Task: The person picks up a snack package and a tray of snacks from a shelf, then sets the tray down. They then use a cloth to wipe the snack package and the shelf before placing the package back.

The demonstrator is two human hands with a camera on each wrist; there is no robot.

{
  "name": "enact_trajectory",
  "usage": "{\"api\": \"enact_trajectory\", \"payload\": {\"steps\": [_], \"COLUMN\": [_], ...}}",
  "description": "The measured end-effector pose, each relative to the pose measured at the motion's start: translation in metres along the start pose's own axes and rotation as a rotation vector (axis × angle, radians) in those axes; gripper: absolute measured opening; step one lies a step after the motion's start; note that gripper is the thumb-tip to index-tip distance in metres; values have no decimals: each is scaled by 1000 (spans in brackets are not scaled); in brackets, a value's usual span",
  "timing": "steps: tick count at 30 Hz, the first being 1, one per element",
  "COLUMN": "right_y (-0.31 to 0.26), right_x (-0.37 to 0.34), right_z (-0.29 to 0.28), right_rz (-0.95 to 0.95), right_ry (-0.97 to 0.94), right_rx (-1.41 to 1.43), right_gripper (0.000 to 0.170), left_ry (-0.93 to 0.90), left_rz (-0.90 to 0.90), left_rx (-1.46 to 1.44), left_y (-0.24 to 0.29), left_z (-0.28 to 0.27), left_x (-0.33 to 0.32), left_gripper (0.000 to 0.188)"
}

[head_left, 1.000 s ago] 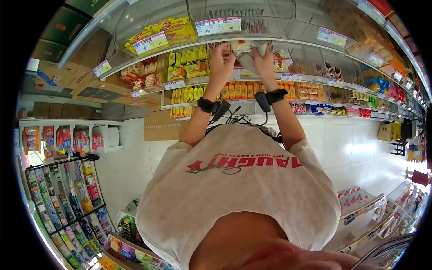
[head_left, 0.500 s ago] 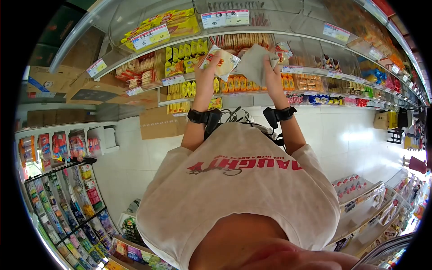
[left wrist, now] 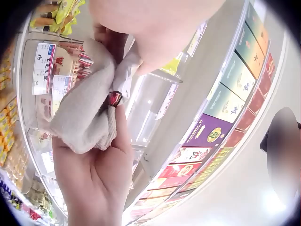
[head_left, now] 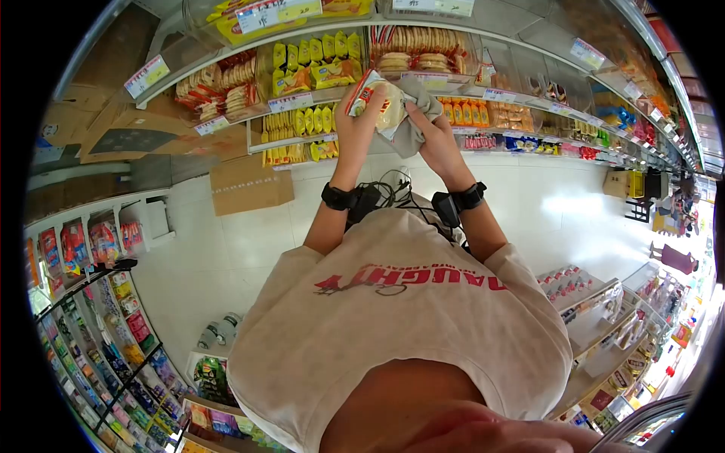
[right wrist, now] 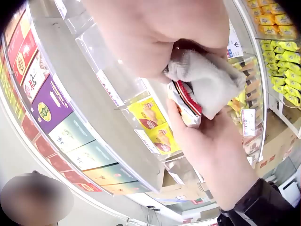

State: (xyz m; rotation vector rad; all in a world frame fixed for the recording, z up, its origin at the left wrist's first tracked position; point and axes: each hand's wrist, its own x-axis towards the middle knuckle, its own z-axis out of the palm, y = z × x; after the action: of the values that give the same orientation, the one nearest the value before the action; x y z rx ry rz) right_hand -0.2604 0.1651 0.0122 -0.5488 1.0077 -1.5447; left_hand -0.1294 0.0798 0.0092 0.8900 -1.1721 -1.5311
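My left hand (head_left: 358, 124) grips a flat, clear-wrapped snack pack (head_left: 390, 113) with red and white print and pale round pieces inside. My right hand (head_left: 440, 149) pinches a grey cloth (head_left: 411, 138) folded over the pack's right side. Both hands are close together in front of the shelf. In the right wrist view, the pack's red and white edge (right wrist: 188, 106) shows between the left thumb and the cloth (right wrist: 214, 84). The left wrist view has the cloth (left wrist: 84, 106) bunched above the right palm (left wrist: 94, 176), covering most of the pack.
Behind the hands, a shelf bin holds rows of round crackers (head_left: 419, 39). Yellow packets (head_left: 332, 73) fill the bin to its left, and orange packets (head_left: 462, 112) stand on the tier below. Price tags (head_left: 291, 103) line the shelf edges. A cardboard box (head_left: 249, 186) sits on the floor.
Both hands have come out from the shelf towards the body with the pack and cloth. Half a second ago pack and cloth were apart; now the cloth lies against the pack.
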Motion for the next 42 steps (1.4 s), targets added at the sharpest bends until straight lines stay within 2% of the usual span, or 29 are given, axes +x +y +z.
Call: {"api": "enact_trajectory", "payload": {"steps": [3, 6, 9, 12, 15, 18, 21, 24, 27, 30, 33, 36, 39, 42], "right_y": [-1, 1, -7, -12, -3, -27, -61, -41, -37, -43, -50, -63, -66, -90], "right_x": [-1, -5, -6, -14, -9, -26, -44, -37, -38, -39, -46, -51, -42, -46], "right_z": [13, 6, -5, -2, -14, -29, -24, -44, -60, -62, -71, -83, -115, -118], "right_rz": [-185, -195, -312, -350, -310, 20, 84, 22, -74, -148, -147, -229, -388, -385], "right_ry": [91, 154, 72, 118, 263, 86, -89, 40, 31, 70, 71, 36, 253, 471], "right_rx": [-149, -325, -646, -528, -98, 289, 567, 343, -222, -257, -351, -408, -525, -320], "right_gripper": [27, 22, 22, 28, 36, 45, 44, 39, 33, 27, 28, 29, 35, 47], "left_ry": [-57, -92, -137, -120, -75, -35, -9, -33, -95, -134, -202, -218, -219, -266], "left_rz": [-15, -21, 9, 59, 107, 158, 191, 194, 181, 160, 165, 188, 169, 140], "left_rx": [-17, 15, 70, 61, 41, 101, 120, 149, 189, 190, 234, 240, 247, 272], "left_y": [-1, 5, 18, 24, 27, 22, 17, 22, 17, 18, 19, 15, 17, 16], "left_z": [-4, -10, -11, -1, 15, 31, 48, 65, 76, 84, 83, 88, 92, 98], "left_x": [-3, -5, -8, -11, -12, -13, -16, -23, -23, -26, -24, -23, -27, -29], "left_gripper": [31, 33, 37, 37, 36, 38, 42, 39, 33, 33, 34, 34, 36, 38]}}
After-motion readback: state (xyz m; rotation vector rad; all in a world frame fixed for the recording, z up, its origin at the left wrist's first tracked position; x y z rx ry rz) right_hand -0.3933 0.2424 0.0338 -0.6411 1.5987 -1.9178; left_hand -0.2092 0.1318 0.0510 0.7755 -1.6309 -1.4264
